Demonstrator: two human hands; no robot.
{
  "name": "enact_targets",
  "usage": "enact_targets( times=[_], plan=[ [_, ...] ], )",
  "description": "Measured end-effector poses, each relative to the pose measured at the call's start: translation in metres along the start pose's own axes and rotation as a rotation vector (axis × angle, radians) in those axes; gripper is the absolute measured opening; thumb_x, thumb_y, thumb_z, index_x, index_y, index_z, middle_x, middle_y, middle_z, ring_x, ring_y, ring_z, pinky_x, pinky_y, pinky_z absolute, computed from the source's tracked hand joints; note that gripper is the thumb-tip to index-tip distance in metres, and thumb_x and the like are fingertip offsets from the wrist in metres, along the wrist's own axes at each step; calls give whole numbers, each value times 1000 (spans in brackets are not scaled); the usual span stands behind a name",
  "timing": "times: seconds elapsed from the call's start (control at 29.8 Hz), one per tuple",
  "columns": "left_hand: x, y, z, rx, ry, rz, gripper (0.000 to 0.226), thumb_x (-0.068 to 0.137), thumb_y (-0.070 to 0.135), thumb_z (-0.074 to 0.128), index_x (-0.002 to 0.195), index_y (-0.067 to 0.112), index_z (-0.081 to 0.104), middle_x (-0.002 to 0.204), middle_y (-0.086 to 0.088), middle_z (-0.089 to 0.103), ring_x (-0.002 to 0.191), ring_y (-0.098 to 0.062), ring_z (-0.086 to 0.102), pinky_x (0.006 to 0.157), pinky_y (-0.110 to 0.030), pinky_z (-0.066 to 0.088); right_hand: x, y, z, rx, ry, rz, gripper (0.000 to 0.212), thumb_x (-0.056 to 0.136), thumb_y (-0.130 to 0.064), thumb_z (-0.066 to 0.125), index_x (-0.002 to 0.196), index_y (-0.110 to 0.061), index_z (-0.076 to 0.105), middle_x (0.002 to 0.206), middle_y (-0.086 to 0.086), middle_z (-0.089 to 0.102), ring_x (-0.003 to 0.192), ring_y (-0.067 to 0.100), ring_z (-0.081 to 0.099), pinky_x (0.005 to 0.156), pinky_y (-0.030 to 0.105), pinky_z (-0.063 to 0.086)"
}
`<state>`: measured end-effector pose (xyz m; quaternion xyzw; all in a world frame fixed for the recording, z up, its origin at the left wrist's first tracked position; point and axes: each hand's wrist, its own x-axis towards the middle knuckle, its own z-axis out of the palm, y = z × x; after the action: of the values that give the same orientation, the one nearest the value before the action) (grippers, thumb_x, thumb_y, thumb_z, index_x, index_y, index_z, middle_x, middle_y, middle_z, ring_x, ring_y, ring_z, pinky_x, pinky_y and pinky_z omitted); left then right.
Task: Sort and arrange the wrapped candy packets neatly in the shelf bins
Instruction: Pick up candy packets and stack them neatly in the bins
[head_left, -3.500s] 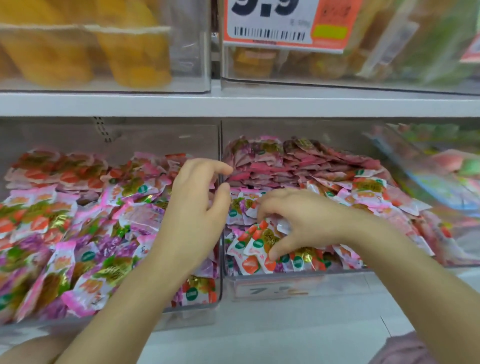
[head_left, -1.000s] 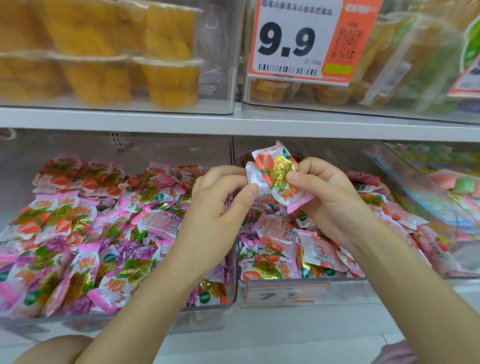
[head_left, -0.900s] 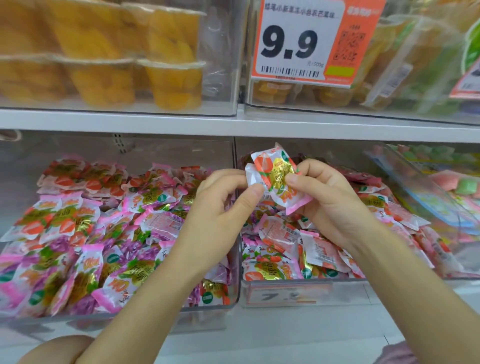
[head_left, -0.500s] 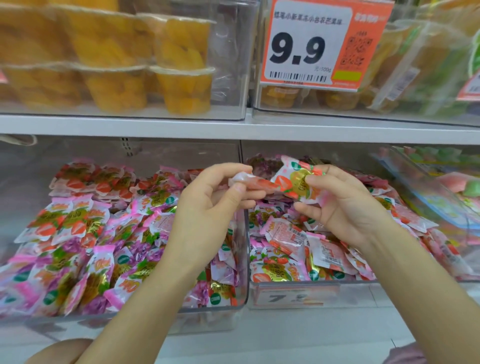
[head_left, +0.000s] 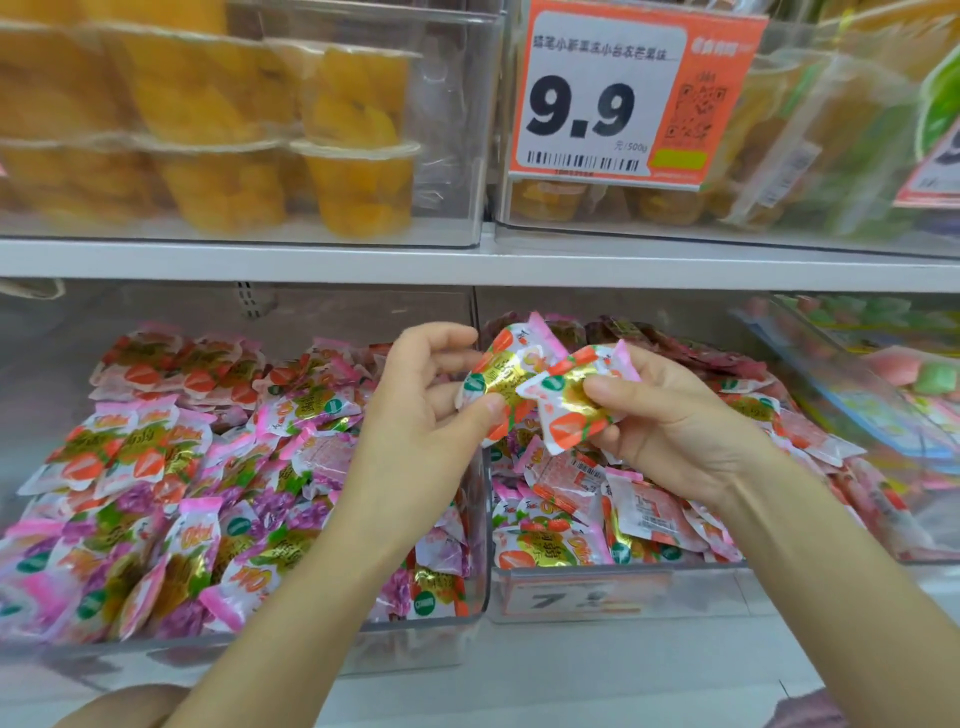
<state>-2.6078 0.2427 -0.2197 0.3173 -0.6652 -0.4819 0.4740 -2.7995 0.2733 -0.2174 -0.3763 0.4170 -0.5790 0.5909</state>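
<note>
My left hand (head_left: 421, 410) pinches an orange-and-gold wrapped candy packet (head_left: 506, 376) between thumb and fingers. My right hand (head_left: 670, 415) pinches a second packet of the same kind (head_left: 569, 410), which overlaps the first. Both packets are held in the air above the divide between two clear shelf bins. The left bin (head_left: 415, 631) holds a loose heap of pink, purple and orange packets (head_left: 182, 467). The right bin (head_left: 597, 597) holds orange-and-pink packets (head_left: 623, 514), stacked flat at the back and loose at the front.
A white shelf board (head_left: 467, 262) runs just above the bins. On it stand clear bins of yellow fruit jelly cups (head_left: 358, 187) and an orange 9.9 price tag (head_left: 623, 98). Another clear bin with green and pink sweets (head_left: 893, 374) stands at the right.
My hands rose out of the right bin with a clump of packets. Since half a second ago they have drawn the packets apart, one in each hand, turned face-up.
</note>
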Motion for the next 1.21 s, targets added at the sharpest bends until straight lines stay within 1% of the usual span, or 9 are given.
enact_targets(
  times=[0.13, 0.3, 0.54, 0.64, 0.74, 0.8, 0.97, 1.07, 1.21],
  plan=[
    [1, 2, 1, -48, -52, -18, 41, 85, -3, 60, 108, 29, 50, 101, 3, 66, 87, -8, 68, 75, -26, 57, 2, 2, 10, -68, -5, -28, 50, 60, -5, 77, 106, -3, 59, 77, 7, 68, 56, 10, 59, 44, 17, 44],
    [1, 2, -5, -116, -91, -52, 35, 89, 1, 56, 114, 25, 56, 102, 4, 72, 92, -8, 68, 73, -19, 54, -1, 2, 14, -125, 8, -59, 22, 67, -8, 66, 89, -5, 62, 73, 6, 68, 55, 10, 57, 45, 17, 43],
    [1, 0, -9, 63, -35, -28, 32, 94, 15, 51, 112, 40, 58, 111, 6, 68, 103, -4, 63, 93, -31, 51, -4, -4, 18, -286, 34, -83, 23, 64, -11, 69, 86, -7, 64, 74, 7, 69, 61, 13, 61, 47, 17, 47],
    [2, 1, -14, 119, -23, -20, 30, 94, 17, 51, 114, 37, 60, 111, 16, 65, 103, 5, 59, 86, -13, 47, -5, -4, 21, -348, 36, -96, 25, 62, -12, 69, 86, -7, 63, 73, 5, 69, 61, 12, 62, 48, 17, 47],
    [1, 3, -17, 74, -32, -31, 22, 93, 30, 53, 112, 35, 63, 107, 12, 69, 103, -5, 63, 90, -27, 49, -6, -2, 25, -409, 61, -104, 28, 62, -16, 71, 87, -7, 63, 73, 5, 68, 60, 11, 60, 48, 16, 46],
    [-2, 6, -17, 22, -79, -85, 33, 81, 38, 65, 114, 33, 60, 101, 12, 70, 94, -2, 66, 82, -22, 52, -7, -1, 31, -457, 84, -133, 31, 62, -19, 72, 88, -6, 63, 73, 6, 68, 57, 10, 59, 46, 17, 45],
    [-10, 10, -31, -37, -80, -113, 43, 82, 2, 66, 115, 27, 54, 105, -1, 67, 88, -7, 68, 75, -24, 56, -12, -1, 63, -585, 95, -223, 33, 61, -27, 71, 88, -11, 62, 69, 5, 66, 53, 10, 58, 43, 22, 46],
    [-13, 12, -56, -77, 10, -127, 43, 85, -2, 61, 120, 20, 51, 108, -9, 64, 86, -10, 66, 76, -24, 55, -5, 1, 92, -597, 6, -206, 32, 68, -32, 65, 95, -15, 61, 72, 2, 68, 60, 16, 64, 52, 33, 55],
    [-22, 10, -96, 5, 94, -163, 41, 85, 3, 63, 119, 22, 51, 109, -4, 62, 89, -8, 66, 78, -26, 55, 22, 17, 132, -561, -72, -124, 13, 83, -13, 64, 95, -13, 59, 74, 2, 69, 63, 13, 67, 50, 26, 56]
  ],
)
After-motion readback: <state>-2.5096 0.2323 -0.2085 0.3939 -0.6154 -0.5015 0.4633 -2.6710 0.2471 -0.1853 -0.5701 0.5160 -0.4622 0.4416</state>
